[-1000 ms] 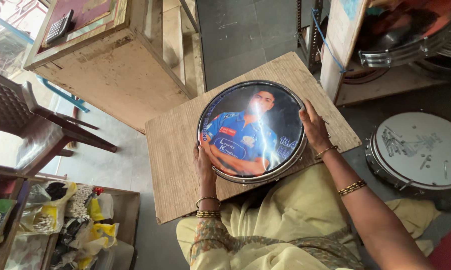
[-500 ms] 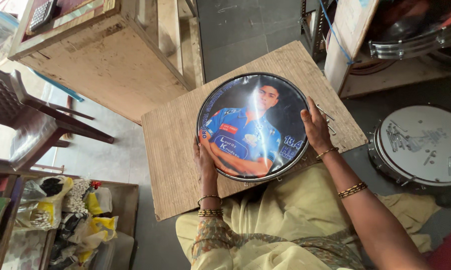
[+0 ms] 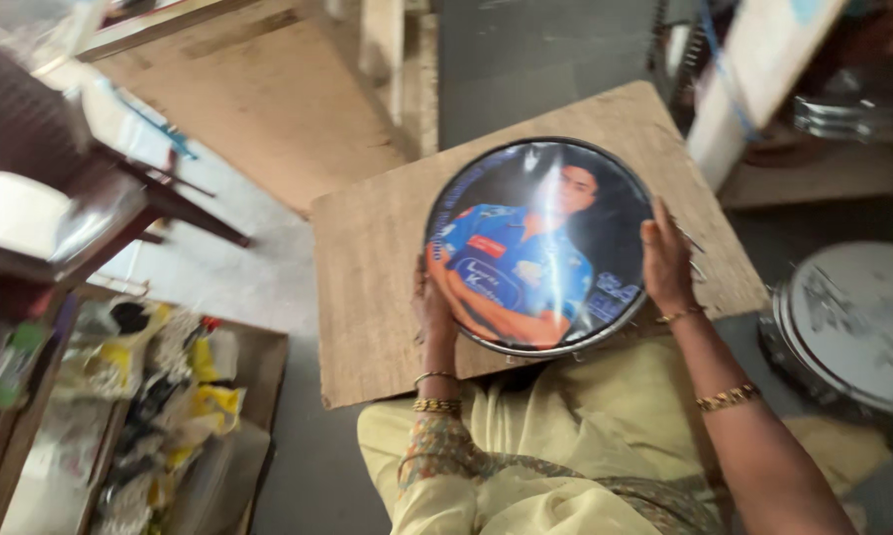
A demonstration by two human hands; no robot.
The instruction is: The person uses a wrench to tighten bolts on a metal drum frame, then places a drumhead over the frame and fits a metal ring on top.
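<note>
Your left hand [image 3: 434,309] grips the lower left rim of a round drum [image 3: 538,246], fingers curled against its edge, bangles on the wrist. Your right hand [image 3: 667,266] clasps the right rim of that drum, palm flat against the side and thumb toward the skin. Both hands hold it between them.

The drum lies face up, its glossy head printed with a picture of a person in a blue jersey, a dark metal hoop around it. It rests on a wooden board [image 3: 377,258], over the board's near right part, its lower rim reaching past the near edge toward your lap in pale yellow cloth.

Beyond the board's far left corner stands a wooden cabinet [image 3: 258,109]. Off the right edge, on the floor, lies a second drum [image 3: 852,322] with a white head. To the far left sits a dark chair [image 3: 60,198], and below it a tray of packets [image 3: 159,396], blurred.
</note>
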